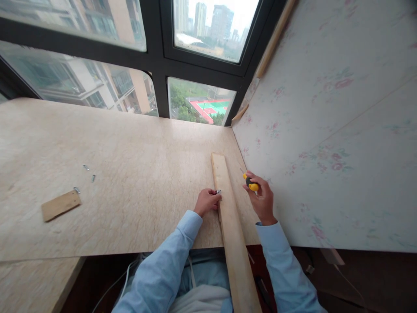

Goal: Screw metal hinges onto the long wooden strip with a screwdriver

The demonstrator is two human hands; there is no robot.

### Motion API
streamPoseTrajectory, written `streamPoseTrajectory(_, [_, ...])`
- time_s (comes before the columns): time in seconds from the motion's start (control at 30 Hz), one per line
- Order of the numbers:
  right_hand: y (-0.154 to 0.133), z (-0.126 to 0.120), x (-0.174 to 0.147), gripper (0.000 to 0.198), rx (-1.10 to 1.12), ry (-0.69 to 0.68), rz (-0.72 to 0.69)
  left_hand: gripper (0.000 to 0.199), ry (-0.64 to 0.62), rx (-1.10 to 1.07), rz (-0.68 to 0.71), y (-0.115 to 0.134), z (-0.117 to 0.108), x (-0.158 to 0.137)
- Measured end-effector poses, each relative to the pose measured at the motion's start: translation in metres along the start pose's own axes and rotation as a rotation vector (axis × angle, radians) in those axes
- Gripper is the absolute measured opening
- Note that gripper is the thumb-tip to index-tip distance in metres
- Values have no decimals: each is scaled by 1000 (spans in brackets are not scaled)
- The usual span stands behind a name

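Observation:
A long wooden board [232, 217] lies across the marble-look sill and sticks out over its front edge toward my body. At the board's left edge, my left hand [208, 201] pinches a small silver screw [218, 191] between thumb and fingertips, over the wood. My right hand [261, 198] is closed round a short yellow and black screwdriver [251, 182], held right of the board and apart from it. Its thin shaft points up and to the left, away from the screw.
A small wooden piece [61, 205] lies on the sill [130, 174] at left, with a few loose screws [93, 178] near it. Dark-framed windows [159, 65] stand behind. A floral-papered wall [325, 130] closes the right side. A white cable [125, 278] hangs below the sill's front edge.

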State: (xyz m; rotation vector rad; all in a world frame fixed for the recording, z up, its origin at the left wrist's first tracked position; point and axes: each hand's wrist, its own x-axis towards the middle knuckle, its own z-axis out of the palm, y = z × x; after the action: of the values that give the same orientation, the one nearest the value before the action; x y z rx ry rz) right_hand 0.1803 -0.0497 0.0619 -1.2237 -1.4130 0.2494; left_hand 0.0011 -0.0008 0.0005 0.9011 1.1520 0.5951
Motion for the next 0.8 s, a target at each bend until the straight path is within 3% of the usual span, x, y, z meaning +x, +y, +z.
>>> streamPoseTrajectory(0.17, [42, -4, -21, 17, -166, -143, -103, 15, -13, -5, 18, 0, 0, 0])
streamPoseTrajectory(0.33, [70, -8, -39, 26, -250, -192, -76, 12, -14, 4, 16, -1, -1, 1])
streamPoseTrajectory(0.43, [77, -8, -44, 26, -248, -210, -76, 15, -19, -2, 10, -1, -1, 1])
streamPoseTrajectory(0.57, [80, -9, -46, 26, -234, -334, -90, 15, -24, -13, 7, -2, -1, 1])
streamPoseTrajectory(0.8, [83, -17, -49, 45, -304, -440, -146, 15, -28, -12, 18, -3, -1, 2])
